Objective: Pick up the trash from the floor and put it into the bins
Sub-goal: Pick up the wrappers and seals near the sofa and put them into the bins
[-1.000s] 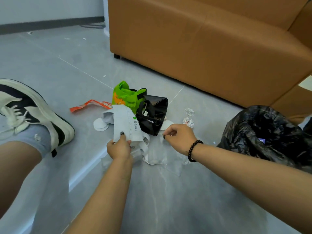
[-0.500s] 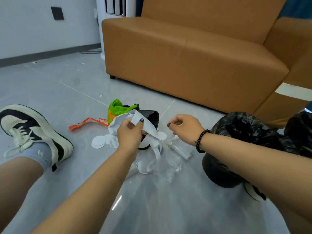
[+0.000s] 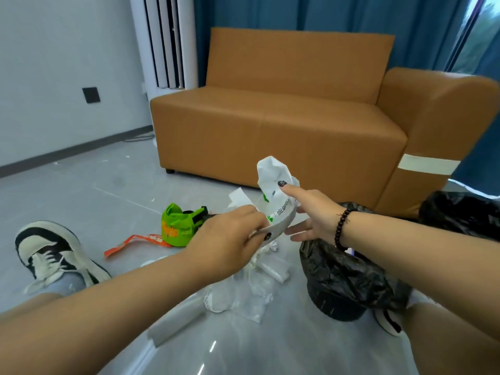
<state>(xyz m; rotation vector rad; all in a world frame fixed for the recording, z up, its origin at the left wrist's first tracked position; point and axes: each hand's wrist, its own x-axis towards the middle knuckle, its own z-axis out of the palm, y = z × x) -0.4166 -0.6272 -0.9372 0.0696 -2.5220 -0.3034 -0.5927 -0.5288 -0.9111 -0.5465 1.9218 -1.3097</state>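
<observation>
A white printed bag (image 3: 273, 190) is held up in the air in front of the sofa (image 3: 284, 125), above the trash left on the floor. Its lower edge is pinched by the left hand (image 3: 230, 239), whose fingers are curled round it. The right hand (image 3: 313, 215) is spread, its fingers straight; one fingertip is pressed against the bag's side and the others reach under it. A dark bead bracelet (image 3: 341, 228) is worn on the right wrist.

A bin (image 3: 343, 288) lined with black plastic stands in front of the sofa's armrest end, under the right forearm; a second black liner (image 3: 460, 215) is seen beside the armrest. Between bin and left forearm lies a heap of clear and white wrappers (image 3: 243, 290). Before the sofa's open end a green bag (image 3: 178, 226) and an orange strip (image 3: 135, 243) lie on the floor, touching. A sneaker (image 3: 54, 255) is seen well away from the sofa.
</observation>
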